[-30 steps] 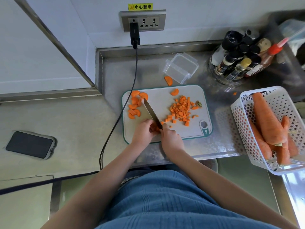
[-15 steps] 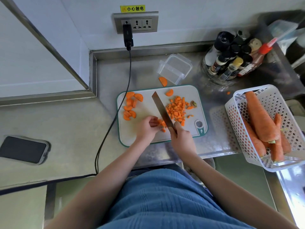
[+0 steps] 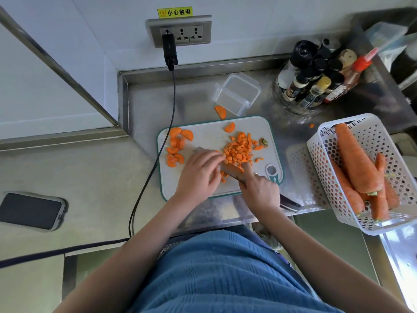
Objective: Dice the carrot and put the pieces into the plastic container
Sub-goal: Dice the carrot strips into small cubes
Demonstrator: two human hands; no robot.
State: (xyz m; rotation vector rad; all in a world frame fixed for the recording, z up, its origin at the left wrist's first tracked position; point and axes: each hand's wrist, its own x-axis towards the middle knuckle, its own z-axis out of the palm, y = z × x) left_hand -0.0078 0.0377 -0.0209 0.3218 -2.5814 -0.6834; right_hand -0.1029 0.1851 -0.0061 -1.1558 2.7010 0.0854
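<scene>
A white cutting board (image 3: pixel 209 136) lies on the steel counter. A pile of diced carrot (image 3: pixel 239 151) sits on its right half, and several half-round carrot slices (image 3: pixel 177 145) lie at its left edge. My right hand (image 3: pixel 259 190) grips the handle of a knife (image 3: pixel 232 171). The blade points left across the board, just in front of the pile. My left hand (image 3: pixel 200 172) lies over the blade with fingers stretched toward the dice. A few small pieces lie under it. The clear plastic container (image 3: pixel 237 93) stands empty behind the board, with one loose slice (image 3: pixel 220 112) beside it.
A white perforated basket (image 3: pixel 316 154) of whole carrots stands at the right, over the counter's edge. Condiment bottles (image 3: pixel 316 82) cluster at the back right. A charger cable (image 3: pixel 158 154) runs past the board's left edge. A phone (image 3: pixel 30 211) lies far left.
The knife has swung from the left slices toward the diced pile and now lies low. My left hand has moved right, from holding slices to covering the blade.
</scene>
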